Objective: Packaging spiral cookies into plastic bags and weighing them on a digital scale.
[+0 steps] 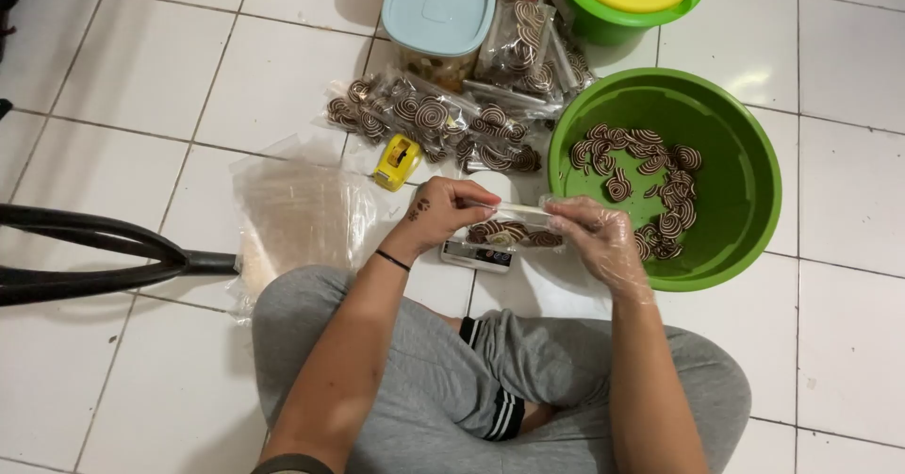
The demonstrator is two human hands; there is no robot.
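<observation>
White tiled floor (113, 69), both hands (528, 220) pinching a clear cookie bag (514, 232) beside green basin (745, 144), filled bags (424, 116) beyond.

clear cookie bag (514, 232) in both hands, filled bags (424, 116) beyond, empty bags (297, 212) left

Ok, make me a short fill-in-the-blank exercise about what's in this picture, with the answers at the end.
1. Both hands, left and right, hold a small clear bag of ____ cookies.
2. Loose cookies lie in a round ____ basin.
3. A thin plastic glove covers the ____ hand.
4. The tape dispenser on the floor is ____.

Missing words: spiral; green; right; yellow
</observation>
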